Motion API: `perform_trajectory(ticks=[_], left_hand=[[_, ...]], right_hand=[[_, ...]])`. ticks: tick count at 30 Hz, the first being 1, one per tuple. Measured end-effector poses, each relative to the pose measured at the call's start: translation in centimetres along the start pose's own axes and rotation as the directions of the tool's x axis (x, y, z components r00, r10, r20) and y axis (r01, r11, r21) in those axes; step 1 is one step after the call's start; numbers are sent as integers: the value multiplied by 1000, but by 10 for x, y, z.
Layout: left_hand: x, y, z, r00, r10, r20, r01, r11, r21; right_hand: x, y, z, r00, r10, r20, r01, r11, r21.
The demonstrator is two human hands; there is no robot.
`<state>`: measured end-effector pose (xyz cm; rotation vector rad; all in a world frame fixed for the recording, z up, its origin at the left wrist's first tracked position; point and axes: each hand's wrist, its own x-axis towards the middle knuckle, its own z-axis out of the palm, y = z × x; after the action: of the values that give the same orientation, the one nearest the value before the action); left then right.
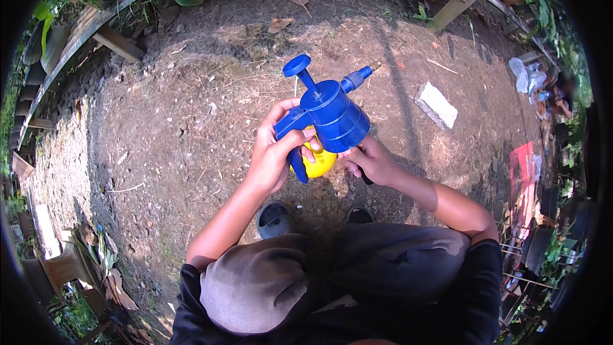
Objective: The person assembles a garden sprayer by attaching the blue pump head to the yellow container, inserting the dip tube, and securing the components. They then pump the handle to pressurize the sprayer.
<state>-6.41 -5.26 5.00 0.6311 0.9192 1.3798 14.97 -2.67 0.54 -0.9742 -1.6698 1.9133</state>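
Note:
In front of my knees I hold a pump sprayer (332,115) tilted in the air. It has a blue pump head with a round plunger knob, a blue handle and trigger, a nozzle that points to the upper right, and a yellow bottle (321,165) below. My left hand (274,147) is closed around the handle side, its fingers curled in front of the yellow part. Close under the blue head, my right hand (370,163) is closed, with a short black handle (365,177) sticking out below the fingers. The rest of that black-handled thing is hidden.
Dry bare soil with straw lies ahead. A pale block (437,106) rests on it to the right. Clear plastic bags (527,76) and a red panel (522,182) are farther right, near another person's hand (564,108). Wooden edging (118,45) curves around the plot.

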Motion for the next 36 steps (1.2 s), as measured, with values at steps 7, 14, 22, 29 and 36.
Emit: perform_trajectory(ticks=[7, 14, 22, 29, 36], left_hand=[[-2, 12, -3, 992, -22, 125, -5, 979, 206], [-17, 21, 15, 952, -190, 240, 111, 945, 306], [-31, 1, 20, 928, -270, 258, 141, 893, 427], [-48, -16, 8, 828, -343, 443, -126, 657, 743], [-63, -36, 0, 585, -298, 754, -505, 594, 626]], right_hand=[[4, -72, -77, 922, -95, -376, -48, 934, -354], [2, -149, -21, 982, -187, 16, 170, 848, -503], [9, -113, -10, 949, -316, -26, 234, 754, -614], [-27, -114, -6, 946, 42, 321, 223, 633, -741], [-75, -113, 14, 807, 543, 232, -378, 776, -504]])
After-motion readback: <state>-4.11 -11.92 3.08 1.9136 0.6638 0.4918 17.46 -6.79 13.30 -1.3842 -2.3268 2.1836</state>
